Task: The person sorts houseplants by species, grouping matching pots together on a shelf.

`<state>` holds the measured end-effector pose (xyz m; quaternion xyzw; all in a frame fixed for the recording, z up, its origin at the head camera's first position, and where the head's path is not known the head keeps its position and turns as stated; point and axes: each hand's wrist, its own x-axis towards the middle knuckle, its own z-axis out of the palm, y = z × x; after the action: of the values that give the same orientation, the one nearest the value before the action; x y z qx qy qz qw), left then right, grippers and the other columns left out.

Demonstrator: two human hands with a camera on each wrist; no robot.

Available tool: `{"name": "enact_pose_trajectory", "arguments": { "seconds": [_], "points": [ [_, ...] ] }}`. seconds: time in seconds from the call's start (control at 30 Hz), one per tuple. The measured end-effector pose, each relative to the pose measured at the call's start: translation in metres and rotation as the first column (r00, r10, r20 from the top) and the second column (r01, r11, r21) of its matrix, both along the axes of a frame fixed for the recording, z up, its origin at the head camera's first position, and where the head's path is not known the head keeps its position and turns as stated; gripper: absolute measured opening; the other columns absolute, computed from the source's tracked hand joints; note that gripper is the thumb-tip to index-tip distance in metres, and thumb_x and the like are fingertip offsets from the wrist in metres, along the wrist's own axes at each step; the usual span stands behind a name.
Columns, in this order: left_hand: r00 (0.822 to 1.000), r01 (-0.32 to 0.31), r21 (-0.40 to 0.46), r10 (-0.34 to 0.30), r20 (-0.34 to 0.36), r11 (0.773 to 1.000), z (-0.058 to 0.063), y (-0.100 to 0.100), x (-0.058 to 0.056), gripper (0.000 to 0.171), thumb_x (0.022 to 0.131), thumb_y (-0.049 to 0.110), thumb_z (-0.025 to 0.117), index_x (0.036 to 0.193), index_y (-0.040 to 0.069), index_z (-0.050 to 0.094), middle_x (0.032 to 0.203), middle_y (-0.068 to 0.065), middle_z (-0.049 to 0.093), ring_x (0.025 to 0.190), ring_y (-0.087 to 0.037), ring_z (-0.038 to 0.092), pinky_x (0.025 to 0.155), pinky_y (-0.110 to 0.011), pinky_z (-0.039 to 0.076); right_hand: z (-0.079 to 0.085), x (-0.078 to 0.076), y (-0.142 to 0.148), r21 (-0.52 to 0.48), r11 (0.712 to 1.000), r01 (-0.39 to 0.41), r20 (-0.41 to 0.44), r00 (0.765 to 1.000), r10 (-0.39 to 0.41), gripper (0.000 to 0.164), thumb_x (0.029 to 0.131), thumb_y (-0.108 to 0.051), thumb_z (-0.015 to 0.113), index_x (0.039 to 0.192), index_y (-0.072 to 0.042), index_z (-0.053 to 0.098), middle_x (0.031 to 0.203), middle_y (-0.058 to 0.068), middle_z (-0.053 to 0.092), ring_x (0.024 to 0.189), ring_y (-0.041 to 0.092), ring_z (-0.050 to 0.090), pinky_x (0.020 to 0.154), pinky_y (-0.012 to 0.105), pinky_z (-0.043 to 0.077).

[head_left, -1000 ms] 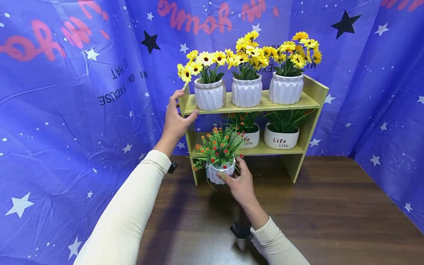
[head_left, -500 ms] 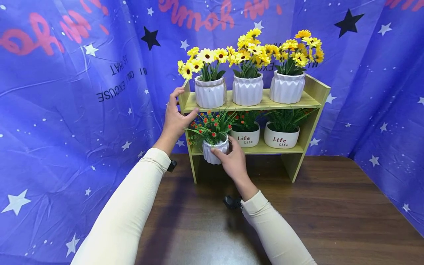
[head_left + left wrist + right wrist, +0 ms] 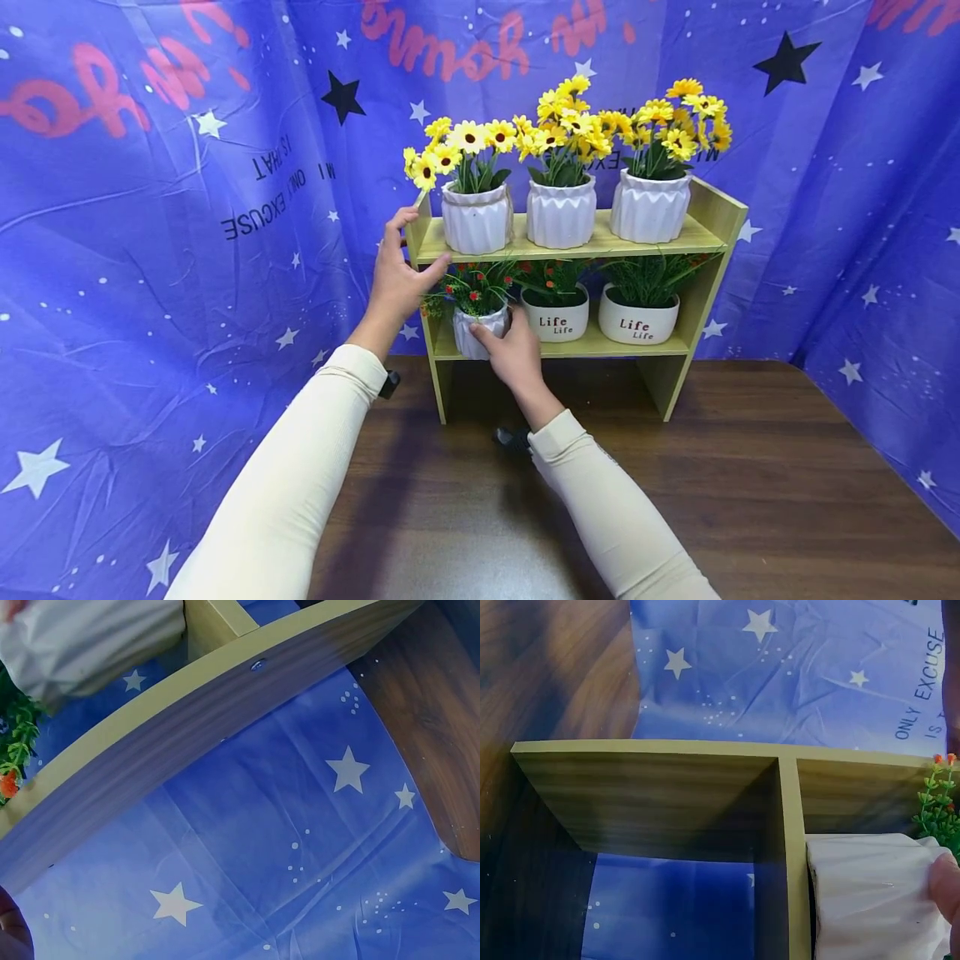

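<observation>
In the head view, my right hand grips a white pleated flowerpot with small red and orange flowers. The pot is upright at the left end of the lower board of a wooden shelf. The right wrist view shows the flowerpot close over the board, with my thumb on its side; whether it bears on the board I cannot tell. My left hand holds the shelf's left side panel near the top, thumb in front. Beside the held pot stands a white oval pot marked "Life".
A second oval "Life" pot stands at the lower right. Above, three white pots of yellow flowers line the upper board. The shelf stands on a dark wooden table, before a blue starry curtain.
My right hand has carried the flowerpot up and back from in front of the shelf into the left end of its lower level. The left hand has stayed on the side panel.
</observation>
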<state>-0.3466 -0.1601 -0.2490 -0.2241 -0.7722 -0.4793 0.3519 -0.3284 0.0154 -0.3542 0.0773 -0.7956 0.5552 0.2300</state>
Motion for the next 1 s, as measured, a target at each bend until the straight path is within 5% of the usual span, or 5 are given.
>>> {"name": "enact_pose_trajectory", "arguments": {
  "seconds": [0.8,1.0],
  "points": [
    [1.000,0.007,0.054,-0.009,0.027,0.999,0.003,-0.003,-0.006,0.067,0.084,0.013,0.077,0.139,0.012,0.040,0.154,0.001,0.038,0.120,-0.036,0.048,0.085,-0.049,0.049,0.004,-0.031,-0.020,-0.004,1.000,0.014,0.005,1.000,-0.014,0.072,0.091,-0.028,0.071,0.148,-0.001,0.037,0.131,0.026,0.058,0.122,0.036,0.055,0.102,0.045,0.042],
    [0.996,0.035,0.069,-0.041,0.084,0.997,0.003,-0.008,-0.002,0.069,0.085,0.015,0.075,0.144,0.015,0.039,0.155,0.002,0.036,0.126,-0.036,0.045,0.085,-0.052,0.050,-0.009,-0.013,-0.016,-0.010,0.999,-0.030,-0.036,0.999,0.030,0.078,0.091,-0.030,0.073,0.152,-0.003,0.033,0.144,0.020,0.049,0.132,0.031,0.047,0.107,0.042,0.039]
  ]
}}
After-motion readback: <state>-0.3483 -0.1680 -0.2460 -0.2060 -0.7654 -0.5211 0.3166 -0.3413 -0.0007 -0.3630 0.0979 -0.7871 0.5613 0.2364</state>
